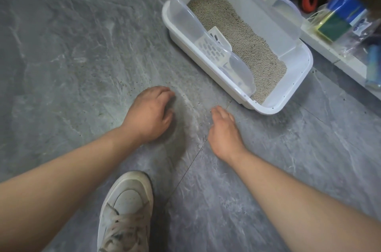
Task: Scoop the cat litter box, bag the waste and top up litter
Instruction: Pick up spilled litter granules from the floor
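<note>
Floor [72, 49] is grey tile with a pale whitish marbled veining all over, plus a sprinkle of tiny brownish specks [185, 99] around the middle. Litter box [296, 88] up at 1 o'clock is white at the base with a see-through frosted rim, and the litter [243, 41] in it is a sandy beige, fine-grained. Scoop [214, 45] leaning inside is white with a pattern of oval slots. Shoe [127, 206] down at 6 o'clock is off-white with dark scuffy smudges near the laces. Over at 2 o'clock there's blue packaging [346, 6], a yellow and green sponge [332, 25], and something orange-red [309, 0].
</note>
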